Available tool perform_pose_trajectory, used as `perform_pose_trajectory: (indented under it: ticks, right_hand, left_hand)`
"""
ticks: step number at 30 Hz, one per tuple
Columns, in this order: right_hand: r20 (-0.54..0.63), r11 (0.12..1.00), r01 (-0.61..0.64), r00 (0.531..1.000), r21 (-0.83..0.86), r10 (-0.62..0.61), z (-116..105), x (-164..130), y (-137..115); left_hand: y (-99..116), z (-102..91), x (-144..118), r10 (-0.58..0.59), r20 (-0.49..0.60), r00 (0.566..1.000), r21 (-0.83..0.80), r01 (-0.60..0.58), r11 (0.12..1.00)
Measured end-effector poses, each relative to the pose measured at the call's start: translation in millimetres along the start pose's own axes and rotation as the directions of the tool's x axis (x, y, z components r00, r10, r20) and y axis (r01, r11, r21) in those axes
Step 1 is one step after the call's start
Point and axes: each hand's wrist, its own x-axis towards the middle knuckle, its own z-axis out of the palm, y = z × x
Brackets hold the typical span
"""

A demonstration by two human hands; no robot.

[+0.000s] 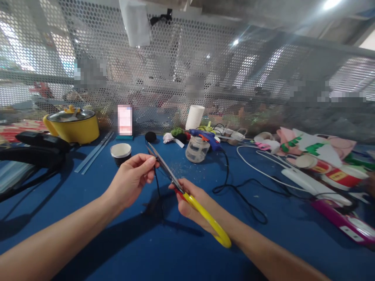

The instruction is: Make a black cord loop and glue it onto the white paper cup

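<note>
My left hand (131, 177) is closed, thumb and fingertips pinching a thin black cord (158, 181) whose end hangs below them. In my right hand (190, 199) is a pair of scissors (202, 210) with yellow handles, pointing up and to the left. The blades lie right beside my left fingertips and the cord; whether they touch the cord I cannot tell. Just beyond my left hand stands a paper cup (121, 152), white inside with a dark wrapped side. A round black ball (150, 137) sits past the blade tips.
A clear jar (197, 150) and a blue glue gun (205, 137) stand ahead, its black cable (227, 168) looping rightward. Clear glue sticks (93, 153), a yellow pot (74, 127) and a lit phone (125, 120) are at left. A purple power strip (341, 222) and paper crafts (316, 144) lie right.
</note>
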Motion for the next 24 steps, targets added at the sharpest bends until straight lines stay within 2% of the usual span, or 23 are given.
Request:
perform_pose_trajectory:
  ticks: [8, 15, 24]
  right_hand:
    - [-0.082, 0.992, -0.004, 0.997, -0.130, -0.006, 0.9, 0.8, 1.8]
    - [-0.131, 0.976, 0.044, 0.989, -0.214, -0.073, 2.1, 2.0, 7.5]
    - [-0.168, 0.976, 0.030, 0.984, -0.215, -0.067, 2.3, 3.5, 7.2]
  left_hand:
    - [-2.3, 0.6, 0.0, -0.089, 0.004, 0.996, -0.018, 0.089, 0.996]
    - [-3.5, -0.4, 0.1, -0.086, 0.036, 0.996, -0.030, 0.087, 0.996]
    - [-4.7, -0.8, -0.1, -0.092, 0.032, 0.995, -0.015, 0.093, 0.996]
